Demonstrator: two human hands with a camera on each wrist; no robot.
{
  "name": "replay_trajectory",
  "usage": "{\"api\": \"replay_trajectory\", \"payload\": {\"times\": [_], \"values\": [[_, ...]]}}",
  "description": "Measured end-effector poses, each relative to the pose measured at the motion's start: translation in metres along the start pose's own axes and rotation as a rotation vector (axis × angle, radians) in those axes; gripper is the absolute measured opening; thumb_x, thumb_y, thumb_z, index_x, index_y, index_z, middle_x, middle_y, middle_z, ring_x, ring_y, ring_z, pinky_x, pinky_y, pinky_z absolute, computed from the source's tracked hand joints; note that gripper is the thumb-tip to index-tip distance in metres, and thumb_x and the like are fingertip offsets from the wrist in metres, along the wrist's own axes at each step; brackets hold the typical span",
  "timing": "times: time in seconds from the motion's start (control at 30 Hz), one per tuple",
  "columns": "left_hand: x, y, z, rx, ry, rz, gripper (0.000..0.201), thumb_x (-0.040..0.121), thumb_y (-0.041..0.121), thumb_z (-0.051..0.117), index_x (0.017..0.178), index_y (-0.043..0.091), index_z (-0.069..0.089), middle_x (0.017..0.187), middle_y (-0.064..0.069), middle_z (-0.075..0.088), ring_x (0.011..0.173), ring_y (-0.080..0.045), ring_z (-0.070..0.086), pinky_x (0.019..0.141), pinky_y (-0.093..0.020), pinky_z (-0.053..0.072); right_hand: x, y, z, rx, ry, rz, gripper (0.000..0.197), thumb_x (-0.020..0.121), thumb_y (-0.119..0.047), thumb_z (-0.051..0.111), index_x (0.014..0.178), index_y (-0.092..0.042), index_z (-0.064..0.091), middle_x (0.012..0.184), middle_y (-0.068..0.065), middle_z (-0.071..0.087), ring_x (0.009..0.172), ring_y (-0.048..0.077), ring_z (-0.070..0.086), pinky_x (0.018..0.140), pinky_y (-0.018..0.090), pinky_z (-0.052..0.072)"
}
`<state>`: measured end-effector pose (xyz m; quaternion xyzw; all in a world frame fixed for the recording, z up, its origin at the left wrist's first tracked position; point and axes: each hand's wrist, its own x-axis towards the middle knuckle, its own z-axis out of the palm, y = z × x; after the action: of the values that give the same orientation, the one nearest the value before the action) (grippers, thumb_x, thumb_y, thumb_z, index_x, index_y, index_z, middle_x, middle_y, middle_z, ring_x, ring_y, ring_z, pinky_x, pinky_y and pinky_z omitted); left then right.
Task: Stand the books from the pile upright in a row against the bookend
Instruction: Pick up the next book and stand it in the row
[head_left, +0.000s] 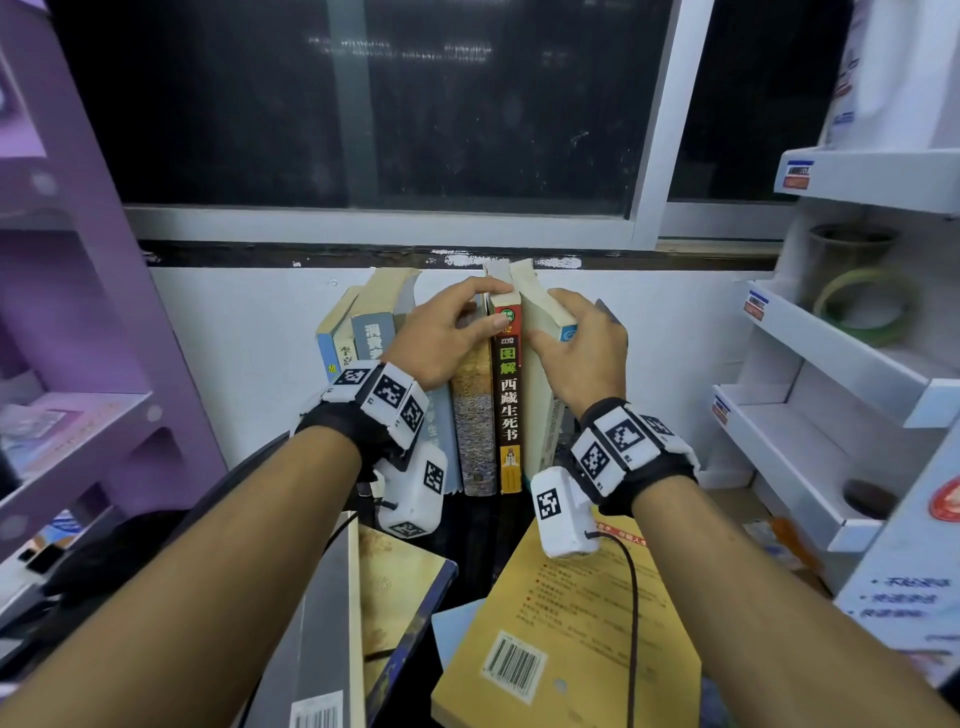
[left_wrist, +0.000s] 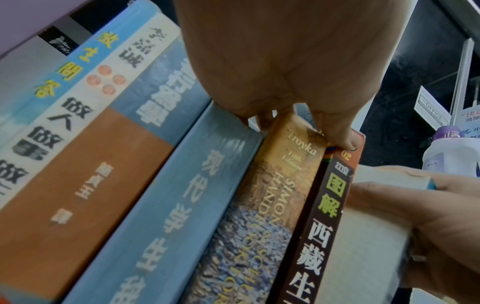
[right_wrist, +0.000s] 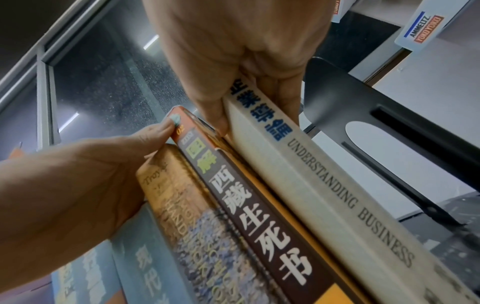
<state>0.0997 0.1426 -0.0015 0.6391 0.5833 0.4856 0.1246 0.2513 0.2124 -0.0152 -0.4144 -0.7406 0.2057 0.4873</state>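
Note:
Several books stand upright in a row against the white wall. My left hand (head_left: 498, 306) curls over the top of the brown book (head_left: 509, 400), thumb on its spine, beside the gold and blue Troyka book (left_wrist: 259, 226). My right hand (head_left: 556, 327) grips the cream "Understanding Business" book (right_wrist: 324, 185) near its top, thumb on its left face and fingers on its right. That book stands at the row's right end, tilted slightly, next to the black bookend (right_wrist: 337, 92). In the near foreground lies the pile: a yellow book (head_left: 561, 623), a blue-edged book (head_left: 395, 587) and a grey one (head_left: 322, 649).
A purple shelf unit (head_left: 78, 312) stands at the left and white shelves (head_left: 831, 364) at the right, holding a tape roll (head_left: 862, 306). A dark window (head_left: 363, 104) sits above the wall behind the row. Cables trail from both wrist cameras over the pile.

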Motion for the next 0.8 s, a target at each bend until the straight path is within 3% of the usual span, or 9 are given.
{"api": "replay_trajectory", "payload": {"times": [0.1, 0.17, 0.27, 0.37, 0.47, 0.53, 0.8], "values": [[0.001, -0.002, 0.001, 0.007, 0.001, 0.018, 0.032, 0.091, 0.039, 0.058, 0.122, 0.04, 0.055, 0.123, 0.006, 0.059, 0.118, -0.018, 0.055, 0.099, -0.048, 0.048, 0.002, 0.0, -0.002, -0.001, -0.025, -0.023, 0.041, 0.083, -0.027, 0.066, 0.123, -0.026, 0.064, 0.098, -0.001, 0.07, 0.08, 0.01, 0.05, 0.064, 0.014, 0.03], [0.002, -0.002, 0.001, 0.013, 0.004, 0.022, 0.032, 0.091, 0.039, 0.058, 0.123, 0.039, 0.054, 0.124, 0.005, 0.059, 0.118, -0.018, 0.055, 0.099, -0.048, 0.048, 0.002, -0.001, -0.004, -0.008, -0.061, -0.034, 0.042, 0.083, -0.027, 0.067, 0.125, -0.025, 0.064, 0.098, -0.002, 0.069, 0.079, 0.009, 0.048, 0.063, 0.012, 0.028], [0.002, -0.004, 0.0, 0.013, -0.002, 0.029, 0.033, 0.089, 0.043, 0.057, 0.122, 0.041, 0.054, 0.125, 0.004, 0.059, 0.117, -0.017, 0.056, 0.097, -0.048, 0.049, 0.002, -0.004, -0.011, -0.005, -0.141, -0.039, 0.041, 0.084, -0.023, 0.068, 0.124, -0.023, 0.061, 0.089, -0.006, 0.063, 0.075, 0.01, 0.052, 0.063, 0.014, 0.034], [0.002, -0.004, 0.001, -0.003, -0.007, 0.029, 0.03, 0.092, 0.037, 0.058, 0.122, 0.039, 0.055, 0.123, 0.003, 0.059, 0.115, -0.017, 0.057, 0.094, -0.046, 0.052, 0.001, -0.004, -0.02, 0.008, -0.279, -0.043, 0.048, 0.085, -0.019, 0.066, 0.131, -0.024, 0.053, 0.086, -0.007, 0.065, 0.071, 0.003, 0.058, 0.072, 0.021, 0.05], [0.002, -0.002, 0.001, -0.007, -0.007, 0.03, 0.03, 0.093, 0.033, 0.058, 0.123, 0.037, 0.055, 0.123, 0.002, 0.058, 0.114, -0.017, 0.057, 0.092, -0.043, 0.054, 0.0, -0.003, -0.028, -0.024, -0.449, -0.034, 0.075, 0.085, -0.017, 0.07, 0.148, -0.028, 0.03, 0.106, -0.001, 0.066, 0.092, 0.012, 0.065, 0.083, 0.029, 0.056], [0.001, 0.0, 0.001, -0.01, -0.009, 0.029, 0.03, 0.093, 0.033, 0.058, 0.123, 0.036, 0.055, 0.122, 0.001, 0.058, 0.113, -0.017, 0.058, 0.09, -0.042, 0.055, -0.002, -0.003, -0.029, -0.037, -0.516, -0.043, 0.089, 0.081, -0.012, 0.076, 0.151, -0.029, 0.023, 0.117, 0.001, 0.064, 0.098, 0.016, 0.067, 0.084, 0.036, 0.058], [-0.002, 0.004, 0.001, -0.001, -0.008, 0.016, 0.032, 0.094, 0.031, 0.057, 0.126, 0.031, 0.054, 0.118, 0.003, 0.055, 0.113, -0.018, 0.057, 0.09, -0.039, 0.055, -0.004, 0.001, -0.02, 0.004, -0.424, -0.074, 0.087, 0.077, -0.006, 0.079, 0.147, -0.028, 0.033, 0.108, 0.003, 0.065, 0.099, 0.016, 0.065, 0.082, 0.042, 0.059]]}}
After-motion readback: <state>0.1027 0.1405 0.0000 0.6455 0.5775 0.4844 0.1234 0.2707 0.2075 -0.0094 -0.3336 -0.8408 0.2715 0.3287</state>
